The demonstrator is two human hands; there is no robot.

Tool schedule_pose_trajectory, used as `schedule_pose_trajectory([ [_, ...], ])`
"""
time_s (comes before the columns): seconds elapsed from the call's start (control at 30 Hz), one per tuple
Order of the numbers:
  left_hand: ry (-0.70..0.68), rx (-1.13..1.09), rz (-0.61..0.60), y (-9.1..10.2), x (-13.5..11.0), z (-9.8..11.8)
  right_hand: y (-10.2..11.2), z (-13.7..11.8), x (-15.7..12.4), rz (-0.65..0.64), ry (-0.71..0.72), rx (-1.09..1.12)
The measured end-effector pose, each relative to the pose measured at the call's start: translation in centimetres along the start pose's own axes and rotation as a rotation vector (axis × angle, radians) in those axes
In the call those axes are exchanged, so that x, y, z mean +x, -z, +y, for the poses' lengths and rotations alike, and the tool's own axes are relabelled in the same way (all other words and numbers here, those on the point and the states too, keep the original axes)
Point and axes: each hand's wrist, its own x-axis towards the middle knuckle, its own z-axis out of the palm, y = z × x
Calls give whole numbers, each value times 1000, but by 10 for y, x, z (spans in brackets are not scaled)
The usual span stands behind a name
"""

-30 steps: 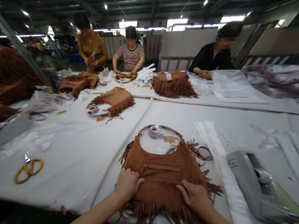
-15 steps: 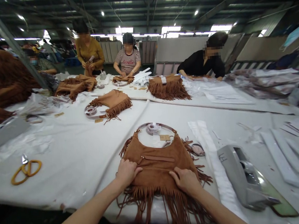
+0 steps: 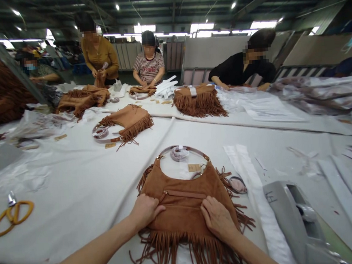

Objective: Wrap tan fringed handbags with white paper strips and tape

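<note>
A: Where is the brown fringed bag (image 3: pixel 185 218)?

B: Flat on the white surface (image 3: pixel 79 188), close to the near edge, right in front of the person. Its fringe (image 3: pixel 173 246) spreads down toward that edge, and the curved handle (image 3: pixel 194 149) points toward the far edge.

A: And the left hand (image 3: pixel 145 211)?

B: On the bag's left side, its fingers curled and the thumb lying across the front. I can't tell whether it is clamped on the material or only pressing.

A: The right hand (image 3: pixel 217 217)?

B: On the right part of the front, fingers bent, by the right end of the brown strip (image 3: pixel 185 194). Whether it pinches anything, I can't tell either. The two hands are well apart.

A: What lies about them?

B: A small tan tag (image 3: pixel 194 168) within the handle's loop. Right of the bag, a white strip (image 3: pixel 250 183) runs toward the near edge, with a grey tape dispenser (image 3: pixel 295 216) just beside it. Scissors (image 3: pixel 16 213) with yellow handles lie left, near the near edge; a lighter fringed bag (image 3: pixel 129 120) lies farther from that edge.
</note>
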Motion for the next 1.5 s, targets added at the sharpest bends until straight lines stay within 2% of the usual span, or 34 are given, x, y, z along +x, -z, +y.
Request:
schedule_pose_trajectory([
  [0.2,-53,-23,211,-29,1,-8,-8,4,2,21,10,-3],
  [0.3,-77,-42,242,-33,3,-10,-9,4,5,0,9,-16],
  [0.37,-68,-68,210,-30,5,-12,-9,4,6,-13,9,-24],
  [0.47,-74,-100,92,-17,6,-16,-8,3,7,-14,17,-36],
  [0.67,-194,-46,-86,7,11,-25,-7,2,6,42,43,-84],
  [0.87,-159,83,-165,13,26,-3,-8,2,7,12,34,-81],
  [0.97,-167,136,-162,21,30,13,-9,2,6,3,28,-92],
  [1.13,-287,152,-46,37,28,50,-8,0,6,-10,20,-103],
  [1.2,-407,125,21,41,28,63,-9,0,6,2,12,-107],
  [1.27,-601,68,97,41,29,70,-11,0,5,19,2,-108],
  [1.37,-816,25,175,32,33,69,-14,2,1,79,23,-126],
  [1.5,-852,146,260,5,38,55,-20,8,-4,259,109,-209],
])
